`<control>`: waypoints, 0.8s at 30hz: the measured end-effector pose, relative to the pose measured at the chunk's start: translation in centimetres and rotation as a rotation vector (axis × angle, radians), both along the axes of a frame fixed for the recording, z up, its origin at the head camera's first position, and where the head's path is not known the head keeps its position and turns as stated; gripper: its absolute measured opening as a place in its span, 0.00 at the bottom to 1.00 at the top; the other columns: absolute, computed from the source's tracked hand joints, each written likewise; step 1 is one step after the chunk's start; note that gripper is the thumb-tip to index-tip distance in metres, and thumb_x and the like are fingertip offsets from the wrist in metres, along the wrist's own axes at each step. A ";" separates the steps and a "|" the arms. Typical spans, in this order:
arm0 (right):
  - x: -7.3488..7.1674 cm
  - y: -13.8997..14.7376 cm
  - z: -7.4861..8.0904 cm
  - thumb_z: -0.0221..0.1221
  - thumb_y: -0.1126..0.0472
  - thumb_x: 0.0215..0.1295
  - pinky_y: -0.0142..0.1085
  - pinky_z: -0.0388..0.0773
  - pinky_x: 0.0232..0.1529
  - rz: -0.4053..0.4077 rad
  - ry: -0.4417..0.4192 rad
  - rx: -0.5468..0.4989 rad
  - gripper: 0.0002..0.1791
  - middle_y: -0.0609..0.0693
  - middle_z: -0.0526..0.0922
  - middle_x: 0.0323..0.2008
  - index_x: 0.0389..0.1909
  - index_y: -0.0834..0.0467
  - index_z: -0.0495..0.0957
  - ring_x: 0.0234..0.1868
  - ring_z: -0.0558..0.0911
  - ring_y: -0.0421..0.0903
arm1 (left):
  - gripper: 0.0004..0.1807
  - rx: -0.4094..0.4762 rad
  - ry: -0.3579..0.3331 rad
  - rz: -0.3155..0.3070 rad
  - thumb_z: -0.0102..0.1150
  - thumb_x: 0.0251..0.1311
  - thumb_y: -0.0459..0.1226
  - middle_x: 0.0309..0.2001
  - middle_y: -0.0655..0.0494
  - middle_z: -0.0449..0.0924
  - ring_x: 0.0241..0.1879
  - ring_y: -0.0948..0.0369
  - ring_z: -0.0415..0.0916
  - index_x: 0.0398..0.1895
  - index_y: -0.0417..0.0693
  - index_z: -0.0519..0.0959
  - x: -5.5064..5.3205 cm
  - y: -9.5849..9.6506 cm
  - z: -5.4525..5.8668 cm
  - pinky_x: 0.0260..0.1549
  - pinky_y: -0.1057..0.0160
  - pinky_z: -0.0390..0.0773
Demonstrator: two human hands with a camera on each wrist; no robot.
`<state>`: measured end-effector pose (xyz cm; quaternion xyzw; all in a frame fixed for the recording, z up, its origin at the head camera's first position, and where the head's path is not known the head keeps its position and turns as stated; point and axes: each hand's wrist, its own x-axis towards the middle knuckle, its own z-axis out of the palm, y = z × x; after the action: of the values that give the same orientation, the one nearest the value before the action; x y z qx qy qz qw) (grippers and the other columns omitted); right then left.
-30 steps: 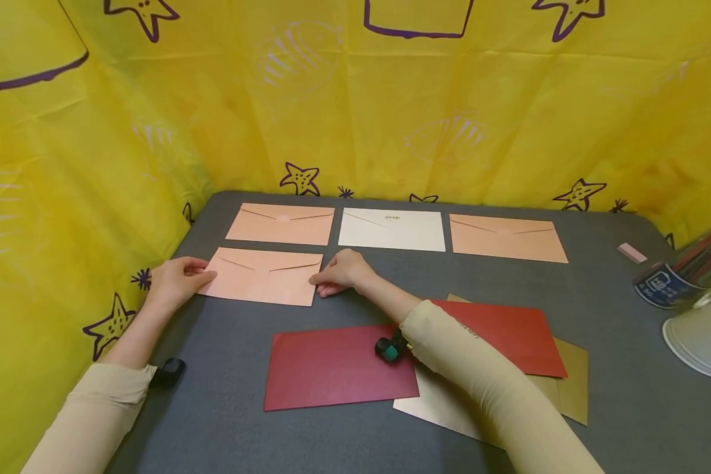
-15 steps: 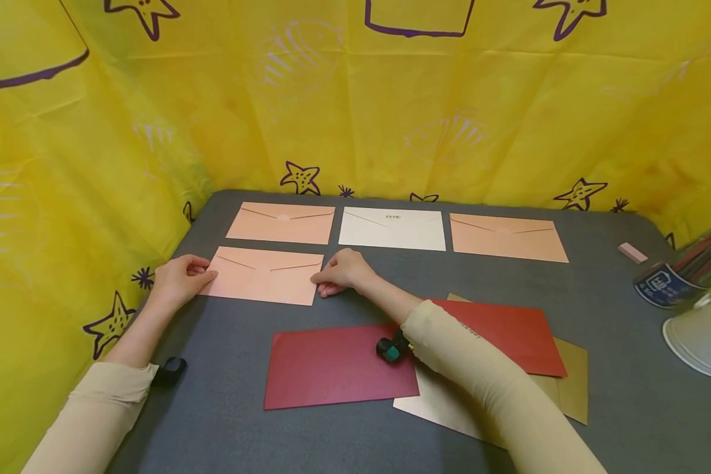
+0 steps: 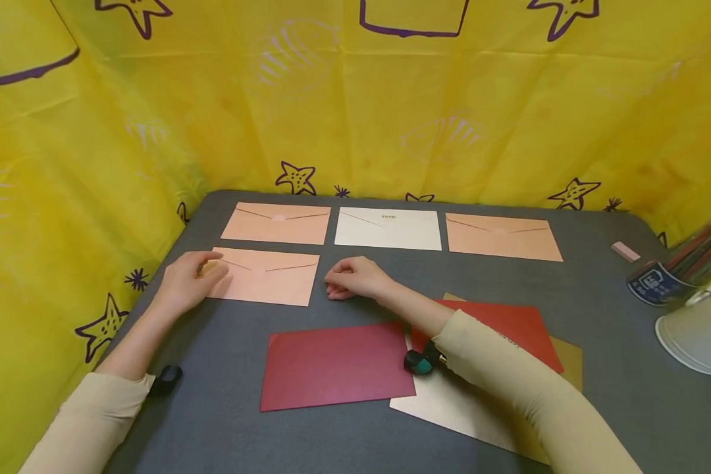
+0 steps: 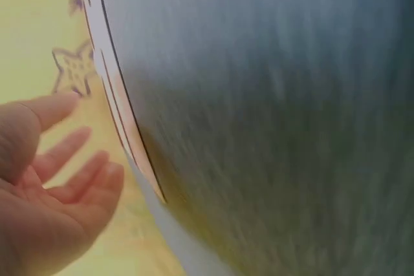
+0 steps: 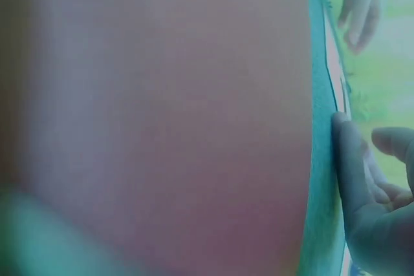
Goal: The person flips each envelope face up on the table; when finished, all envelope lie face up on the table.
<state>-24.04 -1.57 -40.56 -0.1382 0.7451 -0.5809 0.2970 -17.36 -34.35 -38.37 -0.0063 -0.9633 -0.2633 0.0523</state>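
Grey table [image 3: 213, 368]: sleeve [image 3: 521, 382] partly hides red envelope [image 3: 518, 321]; left hand [image 3: 186, 280], right hand [image 3: 357, 278] loose, empty near pink envelope [image 3: 272, 284].

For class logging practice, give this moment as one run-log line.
front peach envelope: on table | left hand: empty, over envelope's left end | right hand: empty, off its right end | white envelope: back row, middle

Beige sleeves [image 3: 509, 362]; black left wrist device [image 3: 168, 379]; black, teal right wrist device [image 3: 418, 363]

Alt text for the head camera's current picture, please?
A left hand overlaps one end of a rectangular pink paper envelope, a right hand beside the other. Beyond, on the grey table, two similar envelopes flank a rectangular white paper one.
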 end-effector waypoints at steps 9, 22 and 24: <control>2.5 4.9 1.0 0.60 0.57 0.68 0.34 0.78 0.46 0.160 0.367 0.175 0.13 0.45 0.84 0.41 0.49 0.56 0.82 0.42 0.82 0.40 | 0.26 0.066 0.056 -0.335 0.62 0.64 0.45 0.61 0.43 0.73 0.60 0.45 0.70 0.60 0.41 0.75 1.9 6.1 0.1 0.55 0.42 0.71; 7.3 10.7 0.9 0.62 0.45 0.65 0.46 0.64 0.66 0.462 0.764 0.363 0.32 0.48 0.69 0.67 0.67 0.53 0.70 0.70 0.64 0.46 | 0.49 0.103 -0.306 -0.721 0.64 0.52 0.63 0.76 0.61 0.50 0.75 0.59 0.46 0.75 0.59 0.59 6.6 10.4 -0.4 0.64 0.43 0.60; 7.7 11.4 0.9 0.62 0.40 0.63 0.48 0.60 0.68 0.519 0.768 0.399 0.39 0.49 0.64 0.71 0.71 0.52 0.65 0.74 0.57 0.47 | 0.52 0.084 -0.349 -0.752 0.66 0.49 0.64 0.77 0.62 0.46 0.75 0.60 0.43 0.76 0.60 0.56 7.0 10.5 -0.5 0.65 0.44 0.60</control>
<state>-16.33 9.86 -39.68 -0.4633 0.8382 -0.2414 0.1565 -10.37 -23.81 -38.91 -0.3108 -0.8767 -0.3002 -0.2114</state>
